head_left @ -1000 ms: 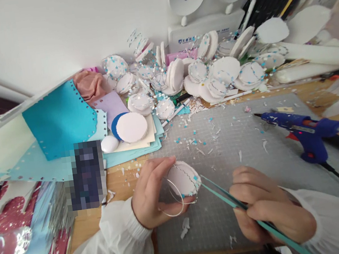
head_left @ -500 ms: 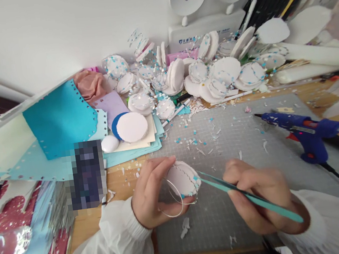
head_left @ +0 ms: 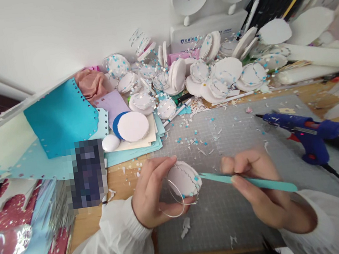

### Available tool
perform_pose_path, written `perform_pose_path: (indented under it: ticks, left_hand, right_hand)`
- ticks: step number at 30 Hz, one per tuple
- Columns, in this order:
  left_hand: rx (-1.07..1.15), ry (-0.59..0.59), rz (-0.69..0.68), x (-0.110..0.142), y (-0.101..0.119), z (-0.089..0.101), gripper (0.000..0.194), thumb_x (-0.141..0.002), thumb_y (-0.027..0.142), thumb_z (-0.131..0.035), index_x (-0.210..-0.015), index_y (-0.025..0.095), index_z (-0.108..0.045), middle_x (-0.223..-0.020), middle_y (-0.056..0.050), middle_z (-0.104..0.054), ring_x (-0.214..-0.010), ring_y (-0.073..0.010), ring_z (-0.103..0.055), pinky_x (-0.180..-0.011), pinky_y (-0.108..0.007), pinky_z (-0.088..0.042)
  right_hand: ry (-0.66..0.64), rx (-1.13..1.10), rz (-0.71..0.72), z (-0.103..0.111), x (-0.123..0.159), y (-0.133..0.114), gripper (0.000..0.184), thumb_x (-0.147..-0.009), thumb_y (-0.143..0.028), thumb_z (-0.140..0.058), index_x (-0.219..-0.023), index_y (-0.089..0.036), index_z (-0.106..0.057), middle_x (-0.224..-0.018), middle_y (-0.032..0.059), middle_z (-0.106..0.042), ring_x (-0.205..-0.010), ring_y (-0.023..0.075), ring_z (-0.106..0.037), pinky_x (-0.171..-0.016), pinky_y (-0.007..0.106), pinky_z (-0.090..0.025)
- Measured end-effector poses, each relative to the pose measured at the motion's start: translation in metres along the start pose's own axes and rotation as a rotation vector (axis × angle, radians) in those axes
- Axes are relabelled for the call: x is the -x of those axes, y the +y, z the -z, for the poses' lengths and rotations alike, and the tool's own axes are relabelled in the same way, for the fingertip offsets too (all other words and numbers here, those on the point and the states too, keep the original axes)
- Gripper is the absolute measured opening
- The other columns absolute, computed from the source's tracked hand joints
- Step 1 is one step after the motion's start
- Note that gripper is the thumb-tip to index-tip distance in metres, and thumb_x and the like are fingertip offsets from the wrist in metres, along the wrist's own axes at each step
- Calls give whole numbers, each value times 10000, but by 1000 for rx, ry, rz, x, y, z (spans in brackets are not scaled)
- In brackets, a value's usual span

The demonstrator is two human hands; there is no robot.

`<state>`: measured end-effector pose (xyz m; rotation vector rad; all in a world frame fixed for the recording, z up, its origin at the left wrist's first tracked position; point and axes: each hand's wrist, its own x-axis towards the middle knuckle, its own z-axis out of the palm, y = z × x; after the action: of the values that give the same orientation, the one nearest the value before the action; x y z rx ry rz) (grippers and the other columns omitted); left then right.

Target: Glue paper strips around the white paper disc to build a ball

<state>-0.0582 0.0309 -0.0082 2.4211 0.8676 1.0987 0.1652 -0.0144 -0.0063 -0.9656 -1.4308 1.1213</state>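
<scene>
Between the thumb and fingers of my left hand (head_left: 153,195) is a small white foam disc (head_left: 183,178), tilted toward me. Twisted silvery wire and blue stars run along the disc's right side, and a thin white wire ring (head_left: 177,210) loops out beside my thumb. My right hand (head_left: 263,189) grips turquoise tweezers (head_left: 270,183). Their tips sit at the disc's right edge, by a blue star; whether they touch it I cannot tell. Under both hands lies a grey cutting mat (head_left: 223,228) with foam scraps and loose stars.
A blue hot glue gun (head_left: 305,130) lies at the right, its cord running toward me. Many decorated white discs (head_left: 226,70) are heaped along the back wall. Coloured paper sheets (head_left: 62,120) and a blurred-out dark rectangle (head_left: 87,173) are at the left. Markers (head_left: 281,2) stand back right.
My right hand has turned and shifted slightly, so the tweezers now lie flatter and more nearly level. My left hand and the disc have barely moved.
</scene>
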Motion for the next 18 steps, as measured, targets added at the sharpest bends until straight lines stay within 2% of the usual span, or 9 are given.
perform_pose_path:
  ticks: [3, 6, 8, 13, 18]
  left_hand:
    - [-11, -11, 11, 1, -1, -1, 745, -703, 336, -748, -1327, 143, -391, -1069, -138, -597, -951, -250, -589, -792, -377, -507]
    - [-7, -22, 27, 2, -2, -2, 738, -702, 342, -751, -1322, 151, -398, -1072, -138, -596, -964, -253, -582, -805, -381, -501]
    - [6, -23, 26, 2, -1, -1, 745, -694, 328, -761, -1320, 145, -400, -1075, -141, -592, -970, -253, -578, -814, -379, -498]
    - [75, -1, 25, 0, 1, 0, 753, -666, 292, -764, -1309, 136, -404, -1063, -135, -590, -944, -246, -589, -810, -373, -499]
    - [124, -11, 51, 0, 1, 0, 780, -657, 332, -766, -1320, 163, -392, -1069, -125, -593, -936, -250, -596, -805, -381, -500]
  right_hand:
    - [-51, 92, 123, 1, -7, -5, 174, -897, -140, -419, -980, -293, -419, -661, -18, -408, -547, 153, -415, -477, 313, -346]
    - [-151, 265, 277, 3, -14, -9, 208, -811, -76, -484, -881, -260, -418, -595, -31, -408, -513, 143, -394, -471, 310, -318]
    - [-176, 287, 303, 4, -15, -9, 209, -792, -67, -495, -863, -249, -422, -587, -31, -415, -512, 141, -398, -474, 307, -318]
    - [-94, 54, 90, 6, -6, -3, 182, -901, -114, -384, -993, -264, -429, -693, -14, -427, -573, 144, -440, -497, 293, -368]
    - [-76, -109, -63, 6, -5, -1, 88, -934, -181, -391, -923, -266, -408, -710, -16, -423, -596, 131, -409, -515, 268, -373]
